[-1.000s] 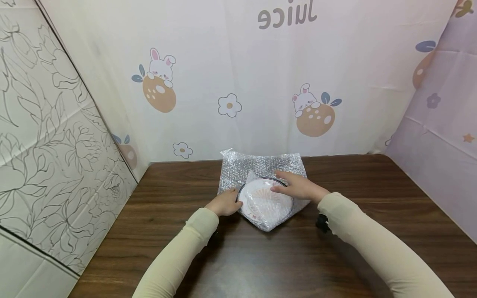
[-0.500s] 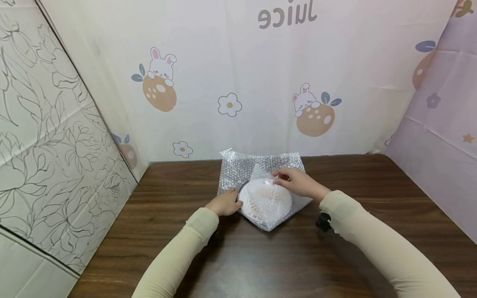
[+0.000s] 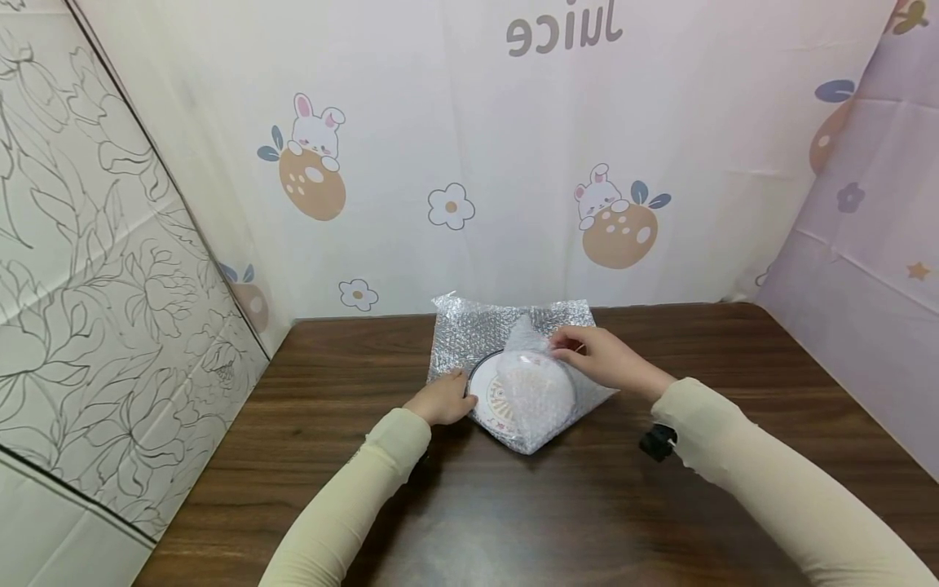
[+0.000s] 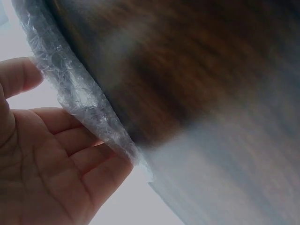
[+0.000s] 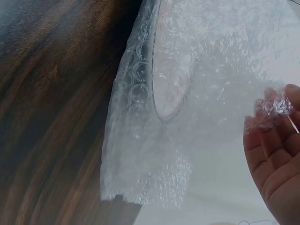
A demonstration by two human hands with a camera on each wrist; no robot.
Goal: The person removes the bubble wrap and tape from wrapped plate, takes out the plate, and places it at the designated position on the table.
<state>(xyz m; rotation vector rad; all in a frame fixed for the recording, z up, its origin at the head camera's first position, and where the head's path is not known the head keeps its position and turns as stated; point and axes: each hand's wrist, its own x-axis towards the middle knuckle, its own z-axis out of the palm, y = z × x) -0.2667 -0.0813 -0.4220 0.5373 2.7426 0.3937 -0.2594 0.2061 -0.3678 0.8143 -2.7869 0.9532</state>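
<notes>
A white plate (image 3: pixel 486 397) with a dark rim and a printed pattern lies on a sheet of bubble wrap (image 3: pixel 469 330). One flap of the wrap is folded over the plate's right part. My left hand (image 3: pixel 442 399) rests at the plate's left edge, with its thumb at the rim. In the left wrist view, the fingers (image 4: pixel 77 140) touch the wrapped edge and their tips are partly hidden by it. My right hand (image 3: pixel 597 356) pinches the flap's edge at the plate's upper right. The right wrist view shows crumpled bubble wrap (image 5: pixel 272 108) between thumb and fingers.
Everything lies on a dark brown wooden table (image 3: pixel 352 359). A patterned curtain (image 3: pixel 513 163) hangs behind its back edge, with a floral panel (image 3: pixel 117 269) along the left. The sheet's back edge comes close to the curtain.
My right hand has taken hold of the wrap's flap and drawn it right across the plate, baring more of the plate's left part. The left hand has stayed in place.
</notes>
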